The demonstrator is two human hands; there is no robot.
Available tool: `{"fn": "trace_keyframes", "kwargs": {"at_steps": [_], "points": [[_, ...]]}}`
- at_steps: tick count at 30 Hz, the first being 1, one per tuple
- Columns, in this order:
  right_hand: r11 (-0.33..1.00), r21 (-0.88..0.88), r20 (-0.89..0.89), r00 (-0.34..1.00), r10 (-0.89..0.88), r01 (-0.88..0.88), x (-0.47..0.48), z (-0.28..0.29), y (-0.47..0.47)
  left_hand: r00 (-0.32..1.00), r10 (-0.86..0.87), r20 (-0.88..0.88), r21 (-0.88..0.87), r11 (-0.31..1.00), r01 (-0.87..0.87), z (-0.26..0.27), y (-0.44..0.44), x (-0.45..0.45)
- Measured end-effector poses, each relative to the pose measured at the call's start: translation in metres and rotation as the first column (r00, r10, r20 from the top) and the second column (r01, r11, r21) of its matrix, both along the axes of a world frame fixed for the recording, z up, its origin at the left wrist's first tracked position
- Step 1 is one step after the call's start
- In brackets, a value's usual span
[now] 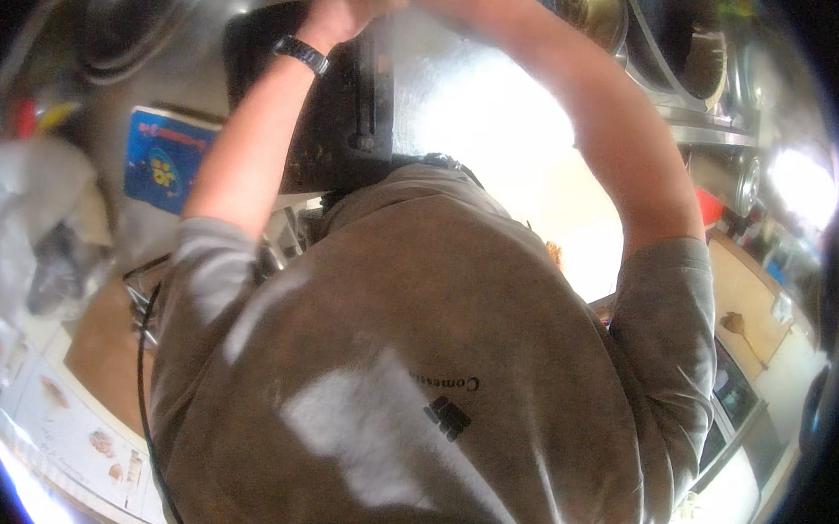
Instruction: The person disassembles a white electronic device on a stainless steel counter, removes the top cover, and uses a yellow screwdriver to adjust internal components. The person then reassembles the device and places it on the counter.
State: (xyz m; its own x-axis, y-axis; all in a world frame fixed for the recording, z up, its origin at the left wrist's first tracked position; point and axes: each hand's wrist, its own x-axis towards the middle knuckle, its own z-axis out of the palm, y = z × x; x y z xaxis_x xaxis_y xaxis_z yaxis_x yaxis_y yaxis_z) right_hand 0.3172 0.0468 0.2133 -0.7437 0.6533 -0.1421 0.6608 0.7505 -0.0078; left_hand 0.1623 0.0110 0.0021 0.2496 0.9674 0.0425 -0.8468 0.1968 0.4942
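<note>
Both my forearms reach up to the top edge of the head view, where they come close together. My left hand (344, 9), with a dark wristwatch (301, 54) at its wrist, is partly cut off and blurred, so its fingers cannot be made out. A small yellowish patch shows beside it, too blurred to name. My right hand is out of view or lost in the blur at the top edge; only its bare forearm shows. Below the hands lie a black flat panel or appliance (327, 122) and a shiny metal surface (418, 84) in strong glare.
A blue printed packet or box (165, 160) lies left of the black panel. Large round metal vessels (144, 20) stand at the upper left, more metal ware (676, 41) at the upper right. Crumpled clear plastic (23, 220) is at the far left. A black cable (142, 368) hangs beside my torso.
</note>
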Motion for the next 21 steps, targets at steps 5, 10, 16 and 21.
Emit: {"fn": "trace_keyframes", "kwargs": {"at_steps": [5, 10, 16, 21], "points": [[0.985, -0.037, -0.093, 0.982, 0.167, -0.171, 0.018, -0.002, 0.010, -0.320, 0.769, -0.553, 0.628, 0.637, 0.447, 0.037, -0.001, 0.007], [0.998, 0.062, -0.088, 0.996, -0.003, 0.009, 0.002, -0.006, -0.001, 0.751, 0.154, -0.642, 0.219, 0.976, -0.013, 0.005, -0.001, -0.002], [0.971, 0.020, -0.118, 0.963, 0.241, -0.240, 0.007, -0.001, 0.011, -0.336, 0.711, -0.618, 0.546, 0.696, 0.466, 0.046, -0.005, -0.003], [0.985, 0.155, 0.017, 0.998, 0.067, -0.069, 0.003, -0.006, -0.004, 0.729, 0.181, -0.660, 0.225, 0.974, -0.037, 0.033, -0.014, 0.006]]}}
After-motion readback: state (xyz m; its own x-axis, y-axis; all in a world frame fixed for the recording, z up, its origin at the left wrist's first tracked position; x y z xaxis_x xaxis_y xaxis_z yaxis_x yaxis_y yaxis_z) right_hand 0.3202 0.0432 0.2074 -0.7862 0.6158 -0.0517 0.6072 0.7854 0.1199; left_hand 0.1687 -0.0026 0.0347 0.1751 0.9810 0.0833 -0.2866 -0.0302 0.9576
